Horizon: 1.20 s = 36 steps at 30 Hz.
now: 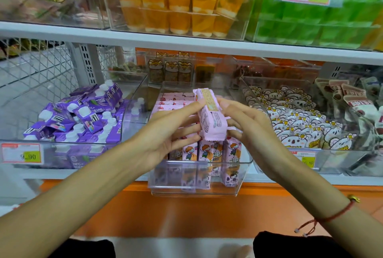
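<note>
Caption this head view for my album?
Left hand and right hand hold a pink packet above a clear bin.

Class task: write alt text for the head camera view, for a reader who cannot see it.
A left hand and a right hand pinch a pink packet above a clear bin of similar pink packets on a shop shelf. Purple cartons lie left of it, koala-print packets right.

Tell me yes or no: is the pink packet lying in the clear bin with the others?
No, the pink packet is held up above the clear bin, pinched between the left hand and the right hand.
</note>
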Each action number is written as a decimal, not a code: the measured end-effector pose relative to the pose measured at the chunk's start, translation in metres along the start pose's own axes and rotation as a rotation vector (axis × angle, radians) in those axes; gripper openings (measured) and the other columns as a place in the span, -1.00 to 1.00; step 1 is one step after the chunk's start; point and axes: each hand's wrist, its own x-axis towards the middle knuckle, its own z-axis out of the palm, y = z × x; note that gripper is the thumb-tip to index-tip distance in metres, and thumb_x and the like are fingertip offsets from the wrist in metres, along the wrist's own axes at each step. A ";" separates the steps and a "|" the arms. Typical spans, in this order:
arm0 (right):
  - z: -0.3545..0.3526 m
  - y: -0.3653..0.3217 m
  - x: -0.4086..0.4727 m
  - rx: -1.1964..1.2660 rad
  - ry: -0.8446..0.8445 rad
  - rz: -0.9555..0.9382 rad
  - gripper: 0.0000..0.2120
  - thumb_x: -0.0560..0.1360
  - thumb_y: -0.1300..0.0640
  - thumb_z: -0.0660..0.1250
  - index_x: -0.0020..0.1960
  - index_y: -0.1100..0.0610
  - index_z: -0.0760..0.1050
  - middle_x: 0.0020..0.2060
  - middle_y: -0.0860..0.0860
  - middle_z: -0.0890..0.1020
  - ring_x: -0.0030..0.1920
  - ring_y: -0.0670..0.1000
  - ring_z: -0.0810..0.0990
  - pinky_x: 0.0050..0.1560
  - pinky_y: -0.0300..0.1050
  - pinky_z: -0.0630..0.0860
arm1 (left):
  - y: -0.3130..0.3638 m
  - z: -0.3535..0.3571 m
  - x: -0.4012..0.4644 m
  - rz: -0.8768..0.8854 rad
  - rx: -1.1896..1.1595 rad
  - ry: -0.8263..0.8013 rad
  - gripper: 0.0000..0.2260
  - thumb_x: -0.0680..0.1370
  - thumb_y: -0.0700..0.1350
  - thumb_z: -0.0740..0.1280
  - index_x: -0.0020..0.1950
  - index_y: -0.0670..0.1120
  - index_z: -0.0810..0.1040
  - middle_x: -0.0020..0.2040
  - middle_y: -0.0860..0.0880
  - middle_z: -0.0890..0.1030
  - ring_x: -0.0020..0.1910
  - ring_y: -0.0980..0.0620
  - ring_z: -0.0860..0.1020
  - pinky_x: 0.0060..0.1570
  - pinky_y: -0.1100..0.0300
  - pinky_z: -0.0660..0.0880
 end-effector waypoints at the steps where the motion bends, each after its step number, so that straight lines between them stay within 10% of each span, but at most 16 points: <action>1: 0.000 0.000 0.000 -0.002 -0.002 0.003 -0.75 0.55 0.02 0.30 0.19 0.01 0.60 0.04 0.15 0.65 -0.08 0.06 0.56 -0.01 -0.10 0.55 | 0.000 0.000 0.000 -0.005 0.002 -0.006 -0.70 0.38 0.08 0.46 0.03 -0.04 0.67 -0.16 0.04 0.72 -0.23 0.15 0.68 -0.32 0.30 0.58; 8: -0.005 0.002 -0.001 -0.052 0.008 -0.071 -0.65 0.48 0.30 0.37 0.12 -0.10 0.57 -0.16 0.02 0.59 -0.15 -0.05 0.63 0.04 -0.14 0.60 | -0.002 -0.006 0.003 0.133 0.211 -0.071 -0.76 0.50 -0.03 0.41 0.16 0.02 0.62 0.01 0.08 0.70 0.02 0.11 0.66 -0.04 0.25 0.61; 16: 0.003 0.002 -0.009 -0.385 -0.057 -0.292 -0.35 0.35 0.26 0.52 0.35 -0.06 0.37 0.17 -0.03 0.46 0.13 -0.25 0.47 0.02 -0.47 0.40 | -0.008 0.002 0.002 0.280 0.105 0.015 -0.63 0.40 -0.04 0.48 0.18 -0.06 0.55 0.05 -0.01 0.69 0.00 0.08 0.67 -0.09 0.26 0.60; 23: -0.011 -0.001 -0.001 -0.117 0.085 -0.199 -0.57 0.33 0.20 0.51 0.15 0.03 0.48 0.02 -0.03 0.66 -0.04 -0.14 0.63 -0.10 -0.31 0.54 | -0.002 0.000 0.003 0.382 0.033 0.000 -0.28 0.27 0.01 0.52 0.39 0.07 0.36 0.31 0.10 0.51 0.19 0.15 0.57 0.13 0.14 0.54; 30: -0.031 0.002 -0.003 0.249 -0.186 0.059 -0.62 0.37 0.22 0.44 0.18 0.18 0.54 0.07 0.11 0.67 0.00 -0.01 0.63 0.01 -0.19 0.55 | 0.006 -0.002 0.001 0.436 0.156 -0.120 -0.46 0.41 0.02 0.41 0.39 0.09 0.43 0.28 0.05 0.55 0.19 0.13 0.57 0.01 0.24 0.56; 36: -0.038 0.002 -0.007 -0.206 0.006 -0.151 -0.81 0.43 0.07 0.40 0.05 -0.03 0.59 -0.02 -0.11 0.69 0.02 -0.17 0.62 0.01 -0.38 0.50 | 0.011 -0.003 0.005 0.515 0.233 -0.063 -0.76 0.47 -0.11 0.42 0.12 0.02 0.57 0.12 0.01 0.64 0.06 0.15 0.63 -0.07 0.35 0.55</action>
